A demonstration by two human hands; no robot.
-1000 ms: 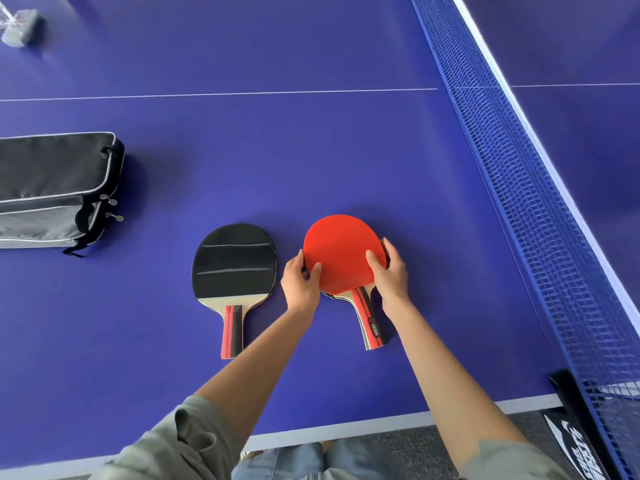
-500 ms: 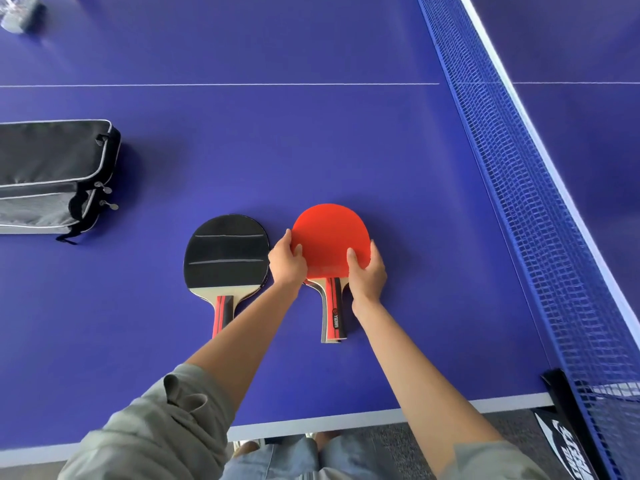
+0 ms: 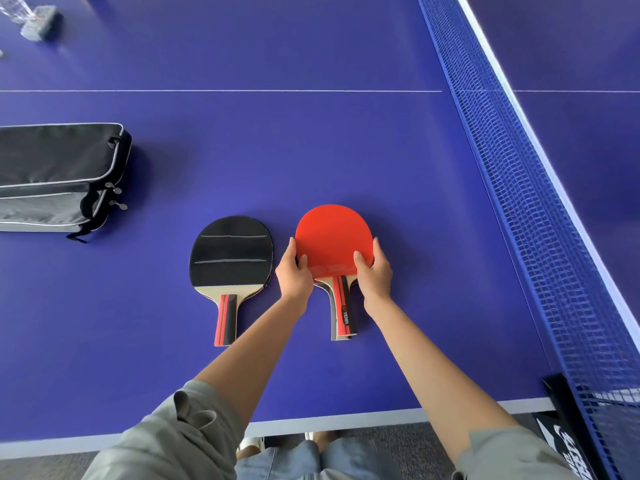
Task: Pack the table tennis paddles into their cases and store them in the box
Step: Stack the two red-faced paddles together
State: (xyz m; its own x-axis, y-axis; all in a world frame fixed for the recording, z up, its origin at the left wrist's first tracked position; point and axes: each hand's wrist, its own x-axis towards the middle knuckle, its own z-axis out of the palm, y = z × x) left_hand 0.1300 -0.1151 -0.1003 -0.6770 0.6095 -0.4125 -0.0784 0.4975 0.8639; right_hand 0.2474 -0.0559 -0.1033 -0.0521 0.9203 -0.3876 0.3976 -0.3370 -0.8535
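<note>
left hand [image 3: 294,271] and right hand [image 3: 375,275] grip red paddle [image 3: 330,237] by its edges.

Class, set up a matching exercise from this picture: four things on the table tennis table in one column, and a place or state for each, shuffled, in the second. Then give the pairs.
Things
1. red paddle
2. black paddle
3. black and grey case
4. net

Places or states
A. stretched along the right side
B. lying untouched, rubber face up
C. at the left edge, zip pulls showing
D. held at both edges of its blade

Pairs: 1-D, 2-B, 3-C, 4-A
</note>
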